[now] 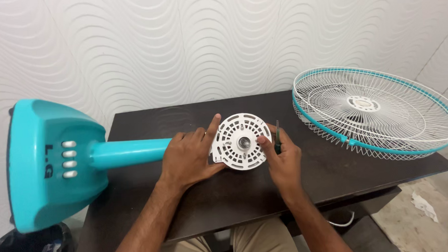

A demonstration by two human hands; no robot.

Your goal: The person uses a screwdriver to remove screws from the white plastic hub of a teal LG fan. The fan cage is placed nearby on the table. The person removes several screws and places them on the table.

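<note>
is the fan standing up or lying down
Lying down: the teal fan base points sideways, its neck level along the dark table.
</note>
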